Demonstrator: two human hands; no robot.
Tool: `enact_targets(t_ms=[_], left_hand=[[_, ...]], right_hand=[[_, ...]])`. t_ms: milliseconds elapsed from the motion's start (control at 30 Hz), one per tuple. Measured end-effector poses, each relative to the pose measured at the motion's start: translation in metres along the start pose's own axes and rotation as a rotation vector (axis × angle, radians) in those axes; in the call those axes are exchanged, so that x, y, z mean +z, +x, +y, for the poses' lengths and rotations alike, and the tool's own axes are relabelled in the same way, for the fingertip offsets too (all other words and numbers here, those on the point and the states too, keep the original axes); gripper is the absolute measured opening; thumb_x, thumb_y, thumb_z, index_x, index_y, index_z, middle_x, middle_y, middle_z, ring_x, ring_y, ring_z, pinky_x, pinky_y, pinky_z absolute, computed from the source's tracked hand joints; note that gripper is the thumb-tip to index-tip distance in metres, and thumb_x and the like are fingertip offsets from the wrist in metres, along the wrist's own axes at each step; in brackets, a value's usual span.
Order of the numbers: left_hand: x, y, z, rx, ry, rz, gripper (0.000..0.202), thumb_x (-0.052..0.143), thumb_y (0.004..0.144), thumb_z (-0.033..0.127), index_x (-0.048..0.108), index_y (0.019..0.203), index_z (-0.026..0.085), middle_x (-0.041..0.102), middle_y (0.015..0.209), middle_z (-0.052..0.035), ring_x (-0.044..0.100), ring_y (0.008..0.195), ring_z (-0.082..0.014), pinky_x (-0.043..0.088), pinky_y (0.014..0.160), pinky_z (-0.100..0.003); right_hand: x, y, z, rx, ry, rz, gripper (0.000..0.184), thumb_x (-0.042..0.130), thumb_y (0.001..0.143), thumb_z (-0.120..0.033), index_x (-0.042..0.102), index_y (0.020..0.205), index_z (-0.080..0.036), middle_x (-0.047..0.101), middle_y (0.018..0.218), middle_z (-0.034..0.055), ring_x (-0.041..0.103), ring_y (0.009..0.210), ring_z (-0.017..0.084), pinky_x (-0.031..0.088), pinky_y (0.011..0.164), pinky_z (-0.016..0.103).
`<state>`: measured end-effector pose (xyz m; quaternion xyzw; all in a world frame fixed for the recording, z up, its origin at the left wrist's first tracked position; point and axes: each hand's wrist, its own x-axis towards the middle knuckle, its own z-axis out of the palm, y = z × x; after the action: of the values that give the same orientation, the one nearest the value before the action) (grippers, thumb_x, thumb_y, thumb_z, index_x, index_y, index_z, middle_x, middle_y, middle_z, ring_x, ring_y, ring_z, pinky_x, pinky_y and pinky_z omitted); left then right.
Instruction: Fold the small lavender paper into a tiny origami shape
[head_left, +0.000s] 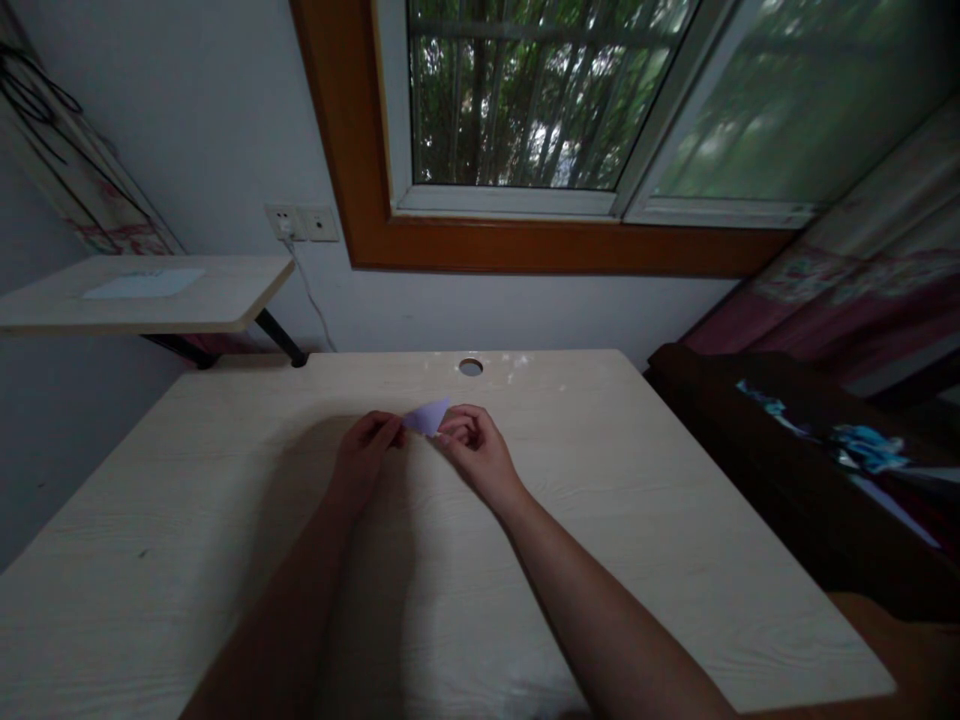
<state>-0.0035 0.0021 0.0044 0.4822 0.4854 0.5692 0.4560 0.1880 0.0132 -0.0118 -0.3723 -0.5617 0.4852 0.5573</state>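
A small folded piece of pale purple paper (427, 415) is held just above the light wooden desk (225, 500), near its middle. My left hand (365, 450) pinches the paper's left end with closed fingers. My right hand (474, 447) grips its right side, fingers curled around it. Both forearms reach in from the bottom of the view.
The desk has a round cable hole (471, 367) near its far edge. A small shelf (142, 292) sticks out from the wall at the left. Wall sockets (301, 222) with a white cable sit under the window (540, 100). Dark furniture (810, 470) with cloth stands at the right.
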Motion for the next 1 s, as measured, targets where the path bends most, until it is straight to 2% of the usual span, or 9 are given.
enact_targets(t_ms=[333,633,800,1000], left_hand=[[-0.0005,0.0012,-0.0027,-0.005,-0.036,-0.015,0.020,0.066,0.081,0.036,0.066,0.077,0.017,0.063,0.071,-0.0010,0.056,0.067,-0.0128,0.046,0.067,-0.025],[-0.0009,0.0018,-0.0054,-0.016,-0.100,-0.020,0.018,0.067,0.081,0.034,0.066,0.078,0.016,0.062,0.072,-0.0009,0.057,0.068,-0.0118,0.046,0.067,-0.024],[-0.0003,0.0016,-0.0044,-0.042,-0.179,-0.016,0.017,0.068,0.079,0.033,0.066,0.079,0.017,0.063,0.073,-0.0006,0.058,0.068,-0.0117,0.047,0.066,-0.024],[0.0008,0.0008,-0.0019,-0.071,-0.229,-0.021,0.017,0.069,0.079,0.033,0.065,0.080,0.017,0.063,0.072,-0.0003,0.058,0.068,-0.0112,0.047,0.066,-0.023]], right_hand=[[0.0019,0.0011,-0.0051,0.063,0.193,0.009,0.047,0.078,0.071,-0.025,0.055,0.112,-0.026,0.067,0.082,-0.0015,0.062,0.075,0.014,0.048,0.071,0.029],[0.0014,-0.0002,-0.0035,0.121,0.410,-0.034,0.049,0.076,0.074,-0.025,0.052,0.117,-0.027,0.067,0.083,-0.0026,0.066,0.075,0.015,0.053,0.084,0.039],[0.0016,0.0011,-0.0028,0.146,0.408,-0.023,0.050,0.079,0.072,-0.026,0.053,0.115,-0.028,0.067,0.083,-0.0025,0.066,0.075,0.016,0.055,0.084,0.040],[0.0002,0.0023,0.0008,0.164,0.408,-0.021,0.052,0.080,0.069,-0.027,0.053,0.114,-0.027,0.067,0.082,-0.0029,0.067,0.073,0.016,0.057,0.076,0.037]])
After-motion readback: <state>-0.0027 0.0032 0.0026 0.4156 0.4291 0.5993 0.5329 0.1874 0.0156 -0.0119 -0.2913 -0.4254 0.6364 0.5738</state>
